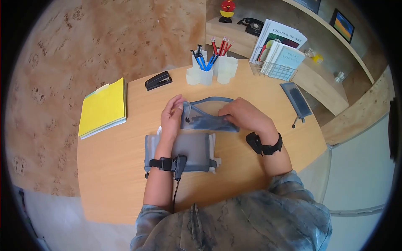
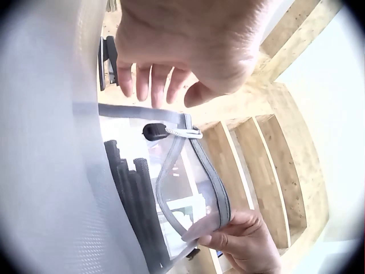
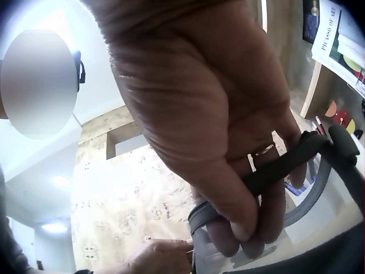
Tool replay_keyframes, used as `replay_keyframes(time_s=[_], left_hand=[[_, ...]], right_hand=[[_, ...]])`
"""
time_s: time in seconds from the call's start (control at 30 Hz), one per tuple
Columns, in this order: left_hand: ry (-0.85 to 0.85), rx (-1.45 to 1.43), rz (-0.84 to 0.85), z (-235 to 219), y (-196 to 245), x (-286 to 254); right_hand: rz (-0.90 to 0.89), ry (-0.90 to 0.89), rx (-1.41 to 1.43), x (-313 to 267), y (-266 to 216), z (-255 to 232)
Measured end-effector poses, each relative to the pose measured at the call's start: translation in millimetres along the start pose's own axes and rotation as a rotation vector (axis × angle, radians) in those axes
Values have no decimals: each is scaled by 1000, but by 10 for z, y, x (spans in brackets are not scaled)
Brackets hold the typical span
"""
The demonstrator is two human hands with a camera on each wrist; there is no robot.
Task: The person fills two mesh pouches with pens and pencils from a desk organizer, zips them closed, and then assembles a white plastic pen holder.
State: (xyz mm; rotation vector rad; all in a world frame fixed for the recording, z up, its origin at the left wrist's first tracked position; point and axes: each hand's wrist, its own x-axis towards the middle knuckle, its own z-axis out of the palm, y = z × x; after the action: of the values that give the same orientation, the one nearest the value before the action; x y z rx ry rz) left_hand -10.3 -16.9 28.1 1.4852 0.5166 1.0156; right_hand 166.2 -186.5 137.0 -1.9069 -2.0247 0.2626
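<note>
A translucent grey-blue mesh zipper pouch is held over the middle of the table, its zipped mouth spread into a loop. Several dark slim sticks lie inside it. My right hand grips the pouch's rim at the right, fingers curled over the zipper tape. At the pouch's left end is my left hand; in the left wrist view its fingers hang loosely above the rim. A black zipper pull hangs by that end. Under my left forearm lies a larger grey mesh pouch.
Behind the pouch stand white holders with blue and red pencils. A black stapler and a yellow folder lie to the left. On the right are a small blue-grey pouch and a wire rack of books.
</note>
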Motion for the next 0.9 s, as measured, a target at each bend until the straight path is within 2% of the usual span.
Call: replay_keyframes(time_s=[0.07,0.17,0.27,0.37,0.47,0.57,0.67,0.9], left_hand=[[-117,-80,-134,44,8,-29],[-137,-27,-125,139,-4,-55],[-94,-109,-66,213,8,-77],[-1,-211,-77,405,227,-179],[7,-337,-119,579,387,-286],[2,-389,-106,648,414,-369],[52,-395,-60,680,494,-416],[79,-232,59,651,611,-444]], right_hand=[[-2,55,-27,-14,36,37],[67,90,-99,-41,124,88],[-11,344,-185,-24,106,200],[-101,539,-81,-4,-121,178],[-110,466,92,-20,-281,222],[-87,451,100,-7,-367,258],[-28,474,171,28,-409,360],[-142,613,322,26,-280,243]])
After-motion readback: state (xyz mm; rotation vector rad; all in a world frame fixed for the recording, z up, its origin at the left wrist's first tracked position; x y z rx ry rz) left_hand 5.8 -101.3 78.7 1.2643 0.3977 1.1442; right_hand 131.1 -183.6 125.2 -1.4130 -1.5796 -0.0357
